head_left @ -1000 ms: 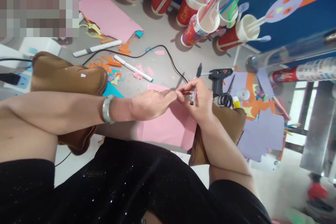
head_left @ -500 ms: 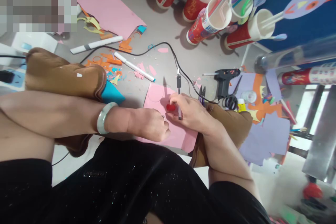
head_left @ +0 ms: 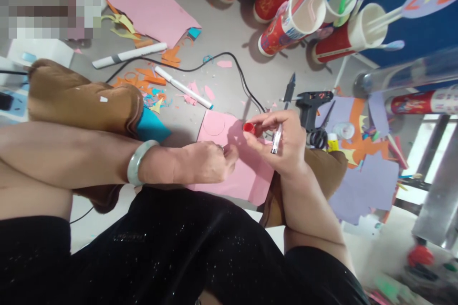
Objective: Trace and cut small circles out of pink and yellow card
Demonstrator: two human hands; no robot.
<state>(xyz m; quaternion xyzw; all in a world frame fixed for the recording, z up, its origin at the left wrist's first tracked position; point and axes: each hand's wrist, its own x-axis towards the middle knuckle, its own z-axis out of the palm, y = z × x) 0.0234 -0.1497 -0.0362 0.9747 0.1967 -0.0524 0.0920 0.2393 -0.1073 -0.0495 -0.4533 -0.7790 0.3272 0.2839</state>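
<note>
A sheet of pink paper (head_left: 229, 186) lies in front of me, with a circle drawn at its far left part. My right hand (head_left: 279, 140) is closed over the sheet's right side, pinching a small red cap (head_left: 249, 128) between thumb and finger. The same hand keeps a pen (head_left: 276, 139) across the palm, its dark tip pointing away from me. On the paper's near left rests my left hand (head_left: 200, 162), its fingers curled in; whether anything is inside them is hidden.
A black glue gun (head_left: 312, 105) and black-handled scissors (head_left: 317, 139) lie to the right. White markers (head_left: 184, 86) and orange scraps lie to the left. Red paper cups (head_left: 343, 40) stand at the back. A black cable (head_left: 239, 71) crosses the table. Brown cushions (head_left: 86, 105) flank the paper.
My right hand has lifted off the paper and moved right with the red cap and pen, turning the cap's open end into view. My left hand has barely moved.
</note>
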